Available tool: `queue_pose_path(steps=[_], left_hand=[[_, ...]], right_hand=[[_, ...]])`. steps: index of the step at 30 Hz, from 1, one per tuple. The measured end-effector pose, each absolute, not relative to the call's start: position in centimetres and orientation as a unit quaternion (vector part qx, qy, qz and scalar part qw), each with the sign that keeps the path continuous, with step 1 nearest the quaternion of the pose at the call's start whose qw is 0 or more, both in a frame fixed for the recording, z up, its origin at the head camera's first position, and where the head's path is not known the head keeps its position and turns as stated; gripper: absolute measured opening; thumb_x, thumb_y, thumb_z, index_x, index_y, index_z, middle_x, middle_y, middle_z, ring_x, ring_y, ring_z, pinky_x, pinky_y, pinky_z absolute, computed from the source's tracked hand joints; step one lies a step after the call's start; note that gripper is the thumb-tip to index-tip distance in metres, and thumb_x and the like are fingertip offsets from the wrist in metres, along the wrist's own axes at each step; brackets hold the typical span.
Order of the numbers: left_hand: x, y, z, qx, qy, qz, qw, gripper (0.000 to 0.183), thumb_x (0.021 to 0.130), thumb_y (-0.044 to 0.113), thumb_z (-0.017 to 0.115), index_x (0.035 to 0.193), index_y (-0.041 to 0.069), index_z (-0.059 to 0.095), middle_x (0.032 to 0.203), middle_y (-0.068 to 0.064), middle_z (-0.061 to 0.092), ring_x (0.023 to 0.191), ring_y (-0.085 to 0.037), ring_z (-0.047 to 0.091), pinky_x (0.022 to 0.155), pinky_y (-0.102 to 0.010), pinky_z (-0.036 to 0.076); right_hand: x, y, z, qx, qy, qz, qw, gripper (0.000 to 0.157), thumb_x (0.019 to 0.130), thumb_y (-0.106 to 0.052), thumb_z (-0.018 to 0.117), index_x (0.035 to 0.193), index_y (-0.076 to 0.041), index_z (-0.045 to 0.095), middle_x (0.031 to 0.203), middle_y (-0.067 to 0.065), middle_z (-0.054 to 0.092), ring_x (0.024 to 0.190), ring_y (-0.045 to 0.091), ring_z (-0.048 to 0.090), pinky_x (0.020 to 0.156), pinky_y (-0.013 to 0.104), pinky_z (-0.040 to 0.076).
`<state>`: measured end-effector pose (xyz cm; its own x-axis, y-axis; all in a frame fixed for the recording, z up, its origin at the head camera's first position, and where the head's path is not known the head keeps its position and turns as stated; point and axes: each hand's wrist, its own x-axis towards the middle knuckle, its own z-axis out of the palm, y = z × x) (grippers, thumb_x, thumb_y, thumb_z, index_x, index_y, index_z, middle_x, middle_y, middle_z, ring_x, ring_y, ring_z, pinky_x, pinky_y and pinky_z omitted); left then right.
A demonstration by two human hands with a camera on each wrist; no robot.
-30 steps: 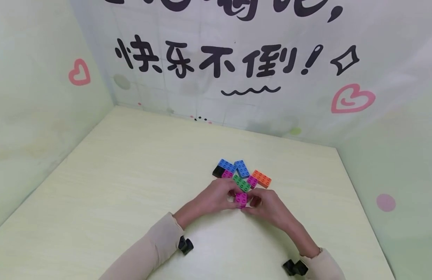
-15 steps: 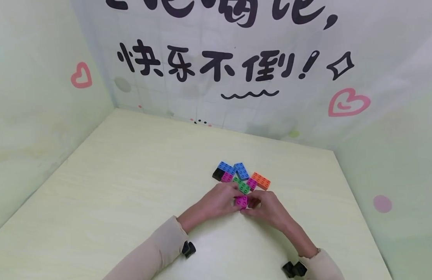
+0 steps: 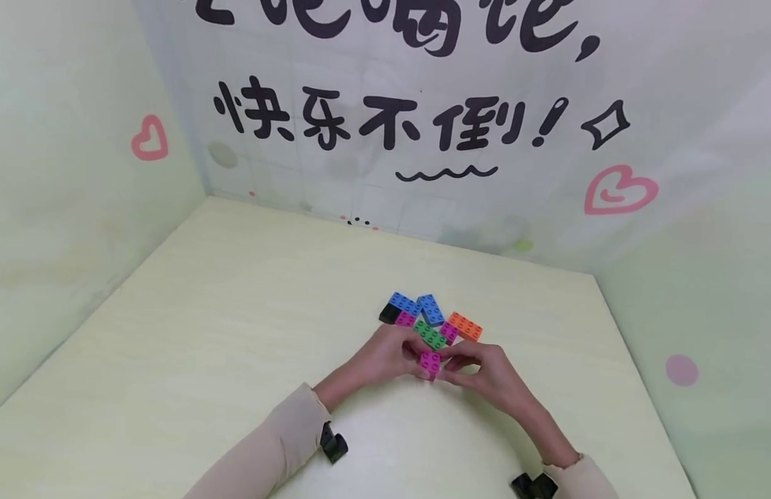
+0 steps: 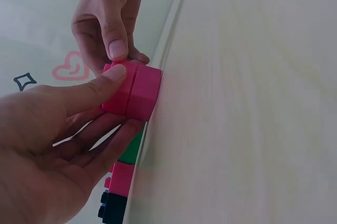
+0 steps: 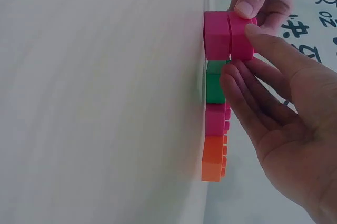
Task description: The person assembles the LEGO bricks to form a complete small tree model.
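Observation:
Two pink toy building bricks [image 4: 145, 93] are stacked one on the other, with a thin seam between them in both wrist views. The stack stands on the table in front of the other bricks. From the left, my left hand [image 3: 385, 355] pinches the upper pink brick [image 5: 241, 37], its thumb on the near face. On the opposite side, my right hand [image 3: 485, 374] pinches the same brick between thumb and fingers. A green brick [image 3: 430, 335] lies just beyond the stack, partly covered by the hands in the wrist views.
Beyond the hands lie two blue bricks [image 3: 430, 310], a black brick [image 3: 390, 313], another pink brick [image 3: 449, 331] beside an orange brick [image 3: 465, 326], and a further pink brick [image 3: 405, 319]. Printed walls [image 3: 360, 187] enclose the pale table [image 3: 267, 277] at the back and sides.
The head view has tilted slightly, so the scene sits a little lower. My right hand has shifted slightly to the right at the wrist; the pink stack stays in nearly the same place.

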<state>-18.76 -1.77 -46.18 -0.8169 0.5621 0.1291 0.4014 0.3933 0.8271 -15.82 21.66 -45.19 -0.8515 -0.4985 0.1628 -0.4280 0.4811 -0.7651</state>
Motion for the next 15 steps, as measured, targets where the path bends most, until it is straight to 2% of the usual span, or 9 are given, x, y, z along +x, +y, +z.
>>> queue_pose_path(steps=[4,11,15], left_hand=[[-18.81,-1.76,-46.14,0.286,0.830,0.471,0.084,0.032,0.070,0.020,0.090,0.096,0.011,0.075,0.084,0.011,0.067,0.076,-0.005,0.062,0.068,-0.018,0.051],[-18.79,-1.42,-46.29,0.270,0.834,0.473,0.087,0.031,0.070,0.019,0.089,0.095,0.011,0.075,0.083,0.011,0.066,0.075,-0.005,0.060,0.066,-0.019,0.051],[-18.92,-1.04,-46.58,0.267,0.834,0.473,0.097,0.032,0.070,0.020,0.089,0.097,0.011,0.074,0.083,0.012,0.065,0.075,-0.004,0.059,0.067,-0.019,0.051]], right_hand=[[-16.09,21.76,-45.04,-0.278,0.856,-0.434,0.037,0.029,0.082,-0.015,0.080,0.110,-0.013,0.075,0.096,-0.004,0.071,0.079,0.015,0.068,0.070,0.032,0.057],[-16.39,21.68,-44.54,-0.277,0.855,-0.436,0.053,0.027,0.082,-0.010,0.080,0.108,-0.007,0.075,0.097,0.001,0.073,0.080,0.017,0.068,0.070,0.033,0.057],[-16.46,21.79,-44.48,-0.271,0.864,-0.421,0.056,0.027,0.081,-0.011,0.081,0.107,-0.007,0.076,0.095,-0.001,0.073,0.080,0.015,0.068,0.069,0.032,0.057]])
